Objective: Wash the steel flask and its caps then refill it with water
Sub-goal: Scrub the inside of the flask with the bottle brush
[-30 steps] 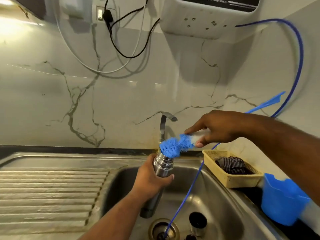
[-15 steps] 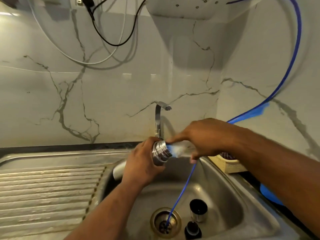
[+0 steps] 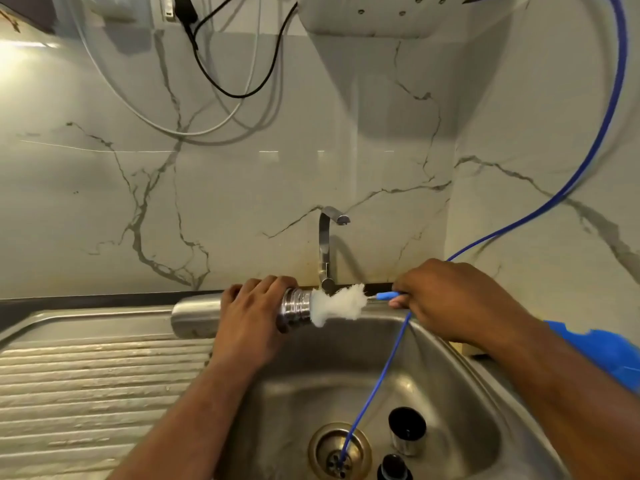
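My left hand [image 3: 254, 315] grips the steel flask [image 3: 194, 320], held level over the sink's left rim with its threaded mouth pointing right. A bottle brush head [image 3: 337, 303], white with foam, sticks out of the mouth. My right hand [image 3: 450, 299] holds the brush's blue handle just right of it. Two caps lie in the sink basin [image 3: 304, 386]: a steel cup cap [image 3: 408, 432] standing with its dark inside up, and a black stopper [image 3: 394, 468] at the bottom edge.
A tap [image 3: 327, 251] rises behind the flask mouth. A thin blue hose [image 3: 375, 382] runs from the wall down into the drain [image 3: 339, 450]. The ribbed drainboard [image 3: 100, 386] lies to the left. A blue plastic container [image 3: 609, 355] sits to the right. Cables hang on the marble wall.
The flask has swung from upright to level. The brush went into its mouth and has come partly back out, now foamy white instead of blue.
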